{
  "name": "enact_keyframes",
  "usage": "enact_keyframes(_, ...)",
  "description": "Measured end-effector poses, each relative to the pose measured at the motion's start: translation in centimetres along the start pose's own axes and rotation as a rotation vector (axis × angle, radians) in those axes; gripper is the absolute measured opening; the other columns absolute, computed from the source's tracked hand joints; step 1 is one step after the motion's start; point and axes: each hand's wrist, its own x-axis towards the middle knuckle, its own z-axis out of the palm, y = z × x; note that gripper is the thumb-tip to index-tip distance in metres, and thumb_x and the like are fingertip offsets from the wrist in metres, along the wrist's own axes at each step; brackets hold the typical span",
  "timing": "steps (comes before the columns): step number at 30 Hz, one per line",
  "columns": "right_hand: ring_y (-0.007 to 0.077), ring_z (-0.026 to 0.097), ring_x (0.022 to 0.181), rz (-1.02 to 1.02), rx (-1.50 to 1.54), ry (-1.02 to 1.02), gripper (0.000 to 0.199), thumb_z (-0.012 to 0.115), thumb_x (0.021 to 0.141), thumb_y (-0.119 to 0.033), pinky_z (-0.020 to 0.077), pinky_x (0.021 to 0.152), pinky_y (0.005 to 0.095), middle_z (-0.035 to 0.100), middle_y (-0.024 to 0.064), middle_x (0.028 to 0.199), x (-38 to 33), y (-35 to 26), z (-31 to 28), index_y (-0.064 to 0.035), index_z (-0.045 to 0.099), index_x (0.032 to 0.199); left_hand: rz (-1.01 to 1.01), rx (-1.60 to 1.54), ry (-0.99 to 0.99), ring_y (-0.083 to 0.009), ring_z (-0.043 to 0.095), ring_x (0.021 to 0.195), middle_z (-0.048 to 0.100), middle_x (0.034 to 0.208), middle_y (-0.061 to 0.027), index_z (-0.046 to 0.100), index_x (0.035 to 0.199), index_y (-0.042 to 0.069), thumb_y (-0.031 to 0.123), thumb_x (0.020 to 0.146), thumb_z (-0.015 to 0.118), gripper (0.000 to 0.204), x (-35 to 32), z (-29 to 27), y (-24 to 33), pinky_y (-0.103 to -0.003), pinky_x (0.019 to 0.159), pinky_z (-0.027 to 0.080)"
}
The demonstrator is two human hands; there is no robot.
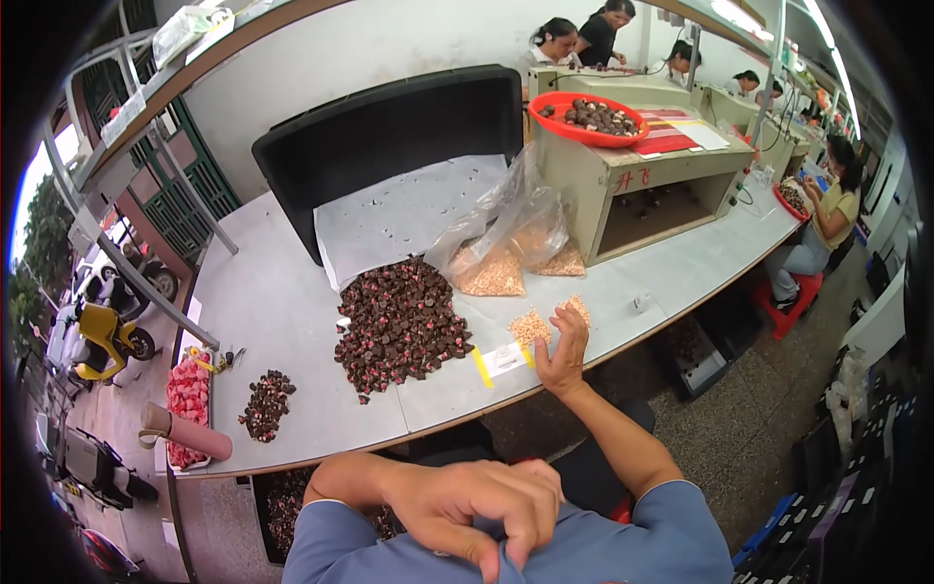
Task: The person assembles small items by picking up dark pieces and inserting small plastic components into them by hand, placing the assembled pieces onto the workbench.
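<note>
My left hand point(477, 506) is bent in front of my chest, thumb and fingers pinching the cloth of my blue shirt point(623, 540). On the grey table point(311, 419), my right hand point(564, 352) rests with its fingers stretched out. Its fingertips lie among small beige pieces point(528, 326) spread in two patches. Just left of that hand, a white card point(504, 360) is stuck down between yellow tape strips. Further left spreads a large heap of dark brown and pink small parts point(401, 321). Behind the hand stand clear plastic bags of beige pieces point(489, 273).
A smaller dark pile point(267, 405), a tray of pink pieces point(188, 394) and a pink bottle point(190, 433) occupy the left end. At the back stand a black bin point(389, 127) and a metal box point(671, 195) bearing a red basket point(589, 119). Several people work beyond.
</note>
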Motion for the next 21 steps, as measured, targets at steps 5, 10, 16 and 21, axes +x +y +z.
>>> enact_keyframes(5,0.0422,0.044,0.126,0.025,0.016,0.042,0.045,0.066,0.078,-0.01,0.0325,0.107,0.0511,0.051,0.0209,0.126,-0.1,-0.5,0.3,-0.0008,0.05,0.118,-0.38,0.017,-0.007,-0.0328,0.046,0.125,0.05,0.129,-0.0179,0.052,0.13,0.0,0.04,0.094,0.066,0.055,-4.2,0.2,-2.6,-0.049,0.107,0.034)
enact_keyframes(10,0.0417,0.045,0.126,0.034,-0.017,0.031,0.045,0.067,0.077,-0.009,0.033,0.107,0.0511,0.051,0.0201,0.125,0.1,-0.3,-0.1,-0.0019,0.05,0.118,-0.155,-0.14,-0.222,-0.0456,0.041,0.131,0.047,0.141,-0.0182,0.066,0.123,0.007,0.041,0.094,0.064,0.045,-1.9,1.6,0.7,-0.063,0.108,0.023)
enact_keyframes(16,0.041,0.046,0.125,0.046,-0.012,0.04,0.042,0.066,0.077,-0.009,0.034,0.107,0.0508,0.051,0.0194,0.124,0.1,-0.5,-0.1,-0.0027,0.051,0.116,0.006,0.01,-0.395,-0.0457,0.051,0.12,0.061,0.119,-0.02,0.072,0.101,0.006,0.034,0.096,0.062,0.031,-1.5,0.8,2.3,-0.066,0.109,0.018)
enact_keyframes(21,0.0406,0.046,0.125,0.053,-0.024,0.029,0.039,0.066,0.077,-0.008,0.0348,0.107,0.0502,0.051,0.019,0.123,0.4,-0.6,-0.3,-0.0027,0.053,0.114,-0.06,0.142,-0.409,-0.0447,0.055,0.116,0.064,0.105,-0.0174,0.07,0.087,0.007,0.036,0.098,0.058,0.034,-1.1,0.7,5.4,-0.069,0.11,0.008)
